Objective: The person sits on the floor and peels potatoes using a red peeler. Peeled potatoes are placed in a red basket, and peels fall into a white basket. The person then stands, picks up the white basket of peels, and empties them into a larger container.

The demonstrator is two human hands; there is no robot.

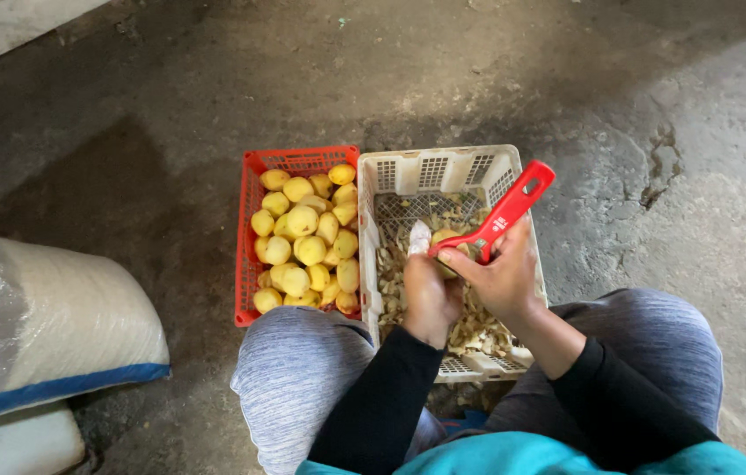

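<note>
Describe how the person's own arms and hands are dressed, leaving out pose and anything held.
Both arms wear close-fitting black long sleeves ending at the wrists. The left hand and right hand are bare: no gloves, rings or watch visible. A fingertip on the left hand is wrapped in something white.

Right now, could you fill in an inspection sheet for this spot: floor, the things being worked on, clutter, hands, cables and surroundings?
Surface: rough grey concrete floor, stained and cracked at the right.
Job's things: red peeler in the right hand, its blade on a potato held in the left hand; red crate full of peeled yellow potatoes; white crate holding peelings.
Clutter: nothing seen.
Hands: left hand closed round the potato, fingertip wrapped in white; right hand gripping the peeler's handle.
Cables: nothing seen.
Surroundings: large white sack with a blue stripe at the left, a pale block below it; the person's knees flank the white crate.
</note>
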